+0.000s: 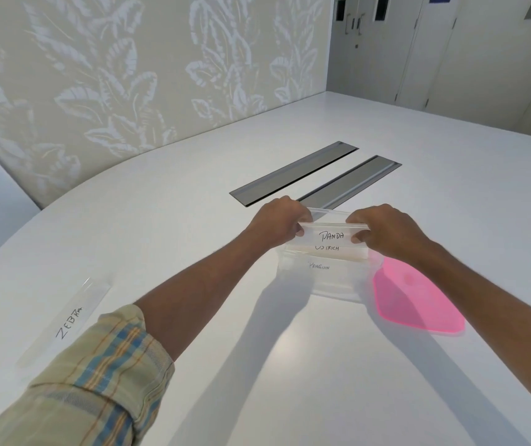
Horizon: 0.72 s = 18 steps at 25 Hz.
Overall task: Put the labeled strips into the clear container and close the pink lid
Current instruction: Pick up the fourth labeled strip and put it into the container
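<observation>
A clear container (328,281) stands on the white table in front of me. Strips marked OSTRICH (327,248) and PENGUIN (319,267) show inside it. Above its open top I hold a strip marked PANDA (331,235) by both ends: my left hand (278,225) pinches the left end, my right hand (386,231) the right end. The pink lid (415,302) lies flat on the table just right of the container, partly under my right forearm. A strip marked ZEBRA (67,320) lies alone at the near left.
Two grey recessed cable slots (293,172) run diagonally across the table beyond the container. A leaf-patterned wall stands behind the table's curved far edge, with doors at the back right.
</observation>
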### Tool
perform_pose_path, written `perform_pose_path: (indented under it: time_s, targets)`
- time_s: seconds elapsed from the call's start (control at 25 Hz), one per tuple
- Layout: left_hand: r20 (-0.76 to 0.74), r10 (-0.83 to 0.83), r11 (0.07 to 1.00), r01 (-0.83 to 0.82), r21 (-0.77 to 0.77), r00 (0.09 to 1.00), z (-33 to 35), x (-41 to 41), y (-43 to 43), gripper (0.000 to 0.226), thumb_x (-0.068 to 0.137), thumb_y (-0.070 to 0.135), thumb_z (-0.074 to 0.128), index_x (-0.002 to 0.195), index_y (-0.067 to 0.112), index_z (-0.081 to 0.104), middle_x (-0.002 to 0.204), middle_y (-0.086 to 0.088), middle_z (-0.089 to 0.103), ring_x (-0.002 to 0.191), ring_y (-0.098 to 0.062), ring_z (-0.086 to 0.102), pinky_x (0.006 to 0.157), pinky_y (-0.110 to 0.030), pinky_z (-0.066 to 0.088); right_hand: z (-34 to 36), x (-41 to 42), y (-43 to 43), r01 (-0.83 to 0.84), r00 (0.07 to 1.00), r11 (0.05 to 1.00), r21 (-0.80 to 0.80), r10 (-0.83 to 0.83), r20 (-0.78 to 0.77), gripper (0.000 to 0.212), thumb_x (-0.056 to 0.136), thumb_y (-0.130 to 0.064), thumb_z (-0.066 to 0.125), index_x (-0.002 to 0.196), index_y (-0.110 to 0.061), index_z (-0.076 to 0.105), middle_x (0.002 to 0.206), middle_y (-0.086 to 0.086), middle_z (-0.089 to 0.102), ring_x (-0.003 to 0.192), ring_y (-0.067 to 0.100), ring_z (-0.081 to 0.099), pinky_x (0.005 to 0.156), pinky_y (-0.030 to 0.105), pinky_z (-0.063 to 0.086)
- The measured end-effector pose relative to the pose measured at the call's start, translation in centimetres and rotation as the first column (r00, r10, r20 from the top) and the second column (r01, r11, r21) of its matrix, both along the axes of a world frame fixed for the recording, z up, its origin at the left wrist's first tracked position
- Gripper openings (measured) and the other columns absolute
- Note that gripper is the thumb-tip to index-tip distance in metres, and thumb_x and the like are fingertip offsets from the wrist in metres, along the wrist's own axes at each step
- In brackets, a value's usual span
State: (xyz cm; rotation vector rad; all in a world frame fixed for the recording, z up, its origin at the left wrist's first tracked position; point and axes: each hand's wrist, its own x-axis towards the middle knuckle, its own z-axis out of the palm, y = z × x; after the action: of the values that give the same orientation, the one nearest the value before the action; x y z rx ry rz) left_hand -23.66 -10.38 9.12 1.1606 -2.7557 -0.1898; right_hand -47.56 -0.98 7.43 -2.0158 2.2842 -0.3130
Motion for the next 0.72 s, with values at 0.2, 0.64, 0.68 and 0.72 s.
perform_pose_path:
  time_s: [0.2,0.64,0.68,0.72]
  targets:
    - [0.023,0.007,0.999,-0.008,0.052,1.0,-2.0,-1.0,-0.9,0.04,0.088,0.007,0.071,0.123,0.024,0.075,0.117,0.0,0.077,0.116,-0.025,0.066,0.09,-0.037,0.054,-1.2,-0.9,-0.8,-0.031,0.999,0.998,0.05,0.033,-0.04,0.039,0.088,-0.032,0.079,0.125,-0.033,0.07,0.121,-0.002,0.072,0.112,0.027,0.064,0.078,0.034,0.044]
    - [0.188,-0.015,1.0,0.013,0.009,0.982,-4.3,-1.0,-2.6,0.037,0.08,0.019,0.084,0.116,0.023,0.079,0.115,0.008,0.079,0.117,-0.019,0.065,0.092,-0.032,0.049,-3.2,0.1,-3.0,-0.151,0.988,0.962,0.226,0.153,0.008,0.039,0.076,-0.035,0.09,0.111,-0.025,0.075,0.104,-0.004,0.072,0.096,0.02,0.065,0.079,0.036,0.055]
    - [0.198,-0.017,1.0,0.014,0.017,0.98,-4.3,-1.0,-2.7,0.037,0.079,0.019,0.085,0.115,0.023,0.079,0.114,0.007,0.08,0.116,-0.018,0.066,0.093,-0.032,0.051,-3.4,0.2,-3.1,-0.156,0.987,0.96,0.232,0.158,0.008,0.039,0.076,-0.034,0.09,0.111,-0.025,0.075,0.103,-0.004,0.073,0.095,0.02,0.066,0.079,0.036,0.056]
    - [0.208,-0.021,1.0,0.017,0.021,0.978,-4.4,-1.0,-2.7,0.036,0.079,0.02,0.085,0.114,0.023,0.08,0.113,0.007,0.08,0.115,-0.018,0.067,0.093,-0.033,0.052,-3.6,0.2,-3.1,-0.158,0.987,0.959,0.236,0.161,0.009,0.039,0.076,-0.033,0.09,0.11,-0.025,0.076,0.103,-0.004,0.074,0.095,0.02,0.067,0.08,0.037,0.057]
